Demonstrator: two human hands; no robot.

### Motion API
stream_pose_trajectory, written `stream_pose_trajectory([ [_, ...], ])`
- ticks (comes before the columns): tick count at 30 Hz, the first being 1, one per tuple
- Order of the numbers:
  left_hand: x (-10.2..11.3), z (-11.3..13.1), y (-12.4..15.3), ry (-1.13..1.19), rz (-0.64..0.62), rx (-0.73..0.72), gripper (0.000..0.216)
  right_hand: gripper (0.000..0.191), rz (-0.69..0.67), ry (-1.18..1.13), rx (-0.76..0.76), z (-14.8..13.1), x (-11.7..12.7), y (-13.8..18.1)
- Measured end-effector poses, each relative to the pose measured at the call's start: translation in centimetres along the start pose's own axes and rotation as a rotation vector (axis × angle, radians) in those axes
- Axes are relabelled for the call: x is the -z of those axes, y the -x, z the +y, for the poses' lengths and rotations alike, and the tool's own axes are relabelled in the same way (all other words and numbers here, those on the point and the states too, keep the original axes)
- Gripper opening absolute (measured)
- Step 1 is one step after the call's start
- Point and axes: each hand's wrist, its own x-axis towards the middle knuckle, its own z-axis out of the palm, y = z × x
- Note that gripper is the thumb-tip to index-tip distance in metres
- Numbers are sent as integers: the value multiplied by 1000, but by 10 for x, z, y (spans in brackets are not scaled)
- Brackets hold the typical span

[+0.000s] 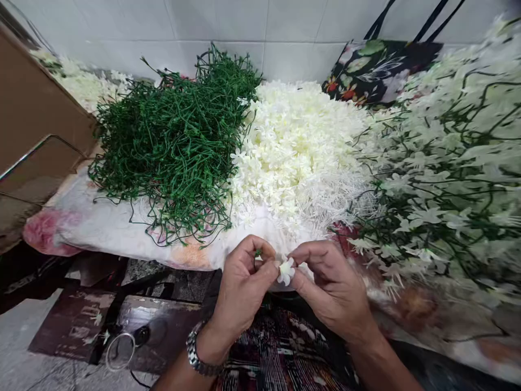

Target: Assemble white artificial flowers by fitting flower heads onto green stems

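Observation:
Just in front of my body, at the front edge of the cloth, both hands meet at a small white artificial flower. The thumb and fingers of my right hand pinch it from the right. My left hand is closed at the flower's left side, and a bit of green plastic stem shows within its curled fingers. The rest of that stem is hidden. Beyond my hands lie a heap of loose white flower heads and, to its left, a tangled pile of green stems.
Assembled white flowers on green stems crowd the right side. A floral bag leans on the tiled wall. At the left stands a brown cardboard box. The flower-patterned cloth covers the work surface.

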Motion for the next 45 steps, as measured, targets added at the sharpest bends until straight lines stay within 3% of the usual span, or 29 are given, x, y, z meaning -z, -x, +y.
stream_pose_trajectory([
  [3, 0, 0, 2, -261, 63, -264, 11, 18, 6, 44, 28, 1, 1, 1],
  [7, 2, 5, 4, -428, 13, -430, 17, 18, 40, 169, 106, -2, 1, -2],
  [11, 6, 5, 1, -339, -39, -317, 11, 19, 61, 316, 209, -11, 2, -6],
  [15, 10, -2, -3, -61, -49, -156, 5, 14, 30, 351, 275, -18, 4, -9],
  [22, 7, 2, -3, 348, 37, -4, 18, 6, 29, 325, 364, -19, 1, -11],
  [32, 12, -7, 1, 69, 14, -81, 12, 15, 48, 401, 474, -17, -5, -9],
  [41, 6, 7, 0, 245, -64, 57, 21, 18, 33, 327, 421, -15, 1, -9],
  [45, 9, 8, 1, 239, -121, 7, 21, 15, 76, 240, 410, -12, 4, -9],
])
